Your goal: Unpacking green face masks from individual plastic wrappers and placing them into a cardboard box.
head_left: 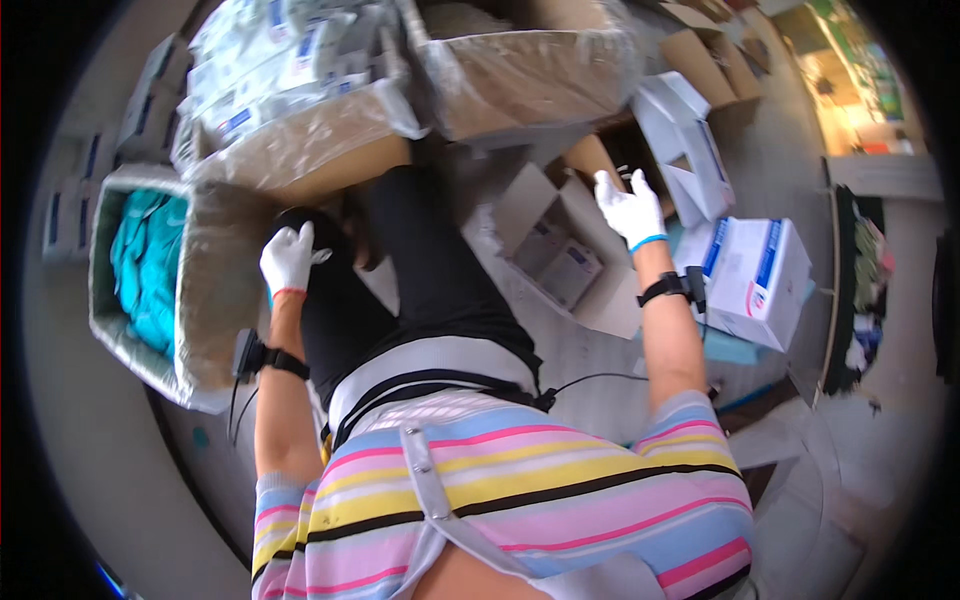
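My left hand (288, 260), in a white glove with a red cuff edge, hovers over my left knee with its fingers curled closed. A small whitish bit (320, 256) shows beside the fingertips; what it is I cannot make out. My right hand (632, 210), in a white glove with a blue cuff edge, is raised with thumb and fingers apart and nothing visibly held. Just left of it stands an open white carton (530, 215) with a few small white printed packs (572, 275) inside. Beyond its fingers is another open carton with white flaps (680, 130).
A plastic-lined box (300, 150) heaped with white packets (290, 60) stands ahead on the left. Beside it is another lined box (530, 85). At far left a lined box (230, 290) holds teal fabric-like items (148, 265). A closed white-and-blue carton (760, 275) sits at right.
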A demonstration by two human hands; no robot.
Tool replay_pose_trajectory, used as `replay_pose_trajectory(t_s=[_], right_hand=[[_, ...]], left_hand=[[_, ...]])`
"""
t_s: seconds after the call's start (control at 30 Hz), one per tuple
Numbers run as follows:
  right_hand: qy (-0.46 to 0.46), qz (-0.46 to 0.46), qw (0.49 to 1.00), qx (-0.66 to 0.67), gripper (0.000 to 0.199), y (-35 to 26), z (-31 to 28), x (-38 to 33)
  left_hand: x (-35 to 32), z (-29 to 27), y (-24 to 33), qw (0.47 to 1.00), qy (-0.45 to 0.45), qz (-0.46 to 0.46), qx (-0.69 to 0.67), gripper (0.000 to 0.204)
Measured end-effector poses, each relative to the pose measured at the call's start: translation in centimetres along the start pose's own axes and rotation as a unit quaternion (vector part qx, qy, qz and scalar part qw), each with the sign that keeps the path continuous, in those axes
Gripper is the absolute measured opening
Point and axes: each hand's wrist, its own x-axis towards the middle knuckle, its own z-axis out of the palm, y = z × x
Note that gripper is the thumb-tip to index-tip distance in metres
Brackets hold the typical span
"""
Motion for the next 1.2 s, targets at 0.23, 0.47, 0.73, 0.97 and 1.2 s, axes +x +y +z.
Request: replay_pose_trajectory(t_s=[0.23,0.47,0.73,0.97,1.2], right_hand=[[-0.164,-0.102,0.766,-0.613,0.029,22.1,8.8,-2.7],[-0.360,-0.409,0.352,-0.761,0.066,36.7,16.4,-6.2],[-0.399,-0.256,0.619,-0.626,0.036,35.7,15.2,-3.5],[-0.333,-0.062,0.830,-0.444,0.041,32.1,14.4,-2.4],[-0.340,0.077,0.920,-0.177,0.037,28.3,12.4,1.2]], left_hand=[[1.1,-4.2,3.9,0.883,0.044,-0.111,-0.453,0.029],[0.0,-9.5,10.7,0.744,0.068,-0.042,-0.663,0.030],[-0.8,-11.3,11.4,0.596,-0.002,-0.086,-0.799,0.024],[-2.6,-11.8,9.4,0.712,0.034,-0.122,-0.691,0.038],[-3.8,-11.5,6.5,0.699,-0.042,-0.146,-0.699,0.028]])
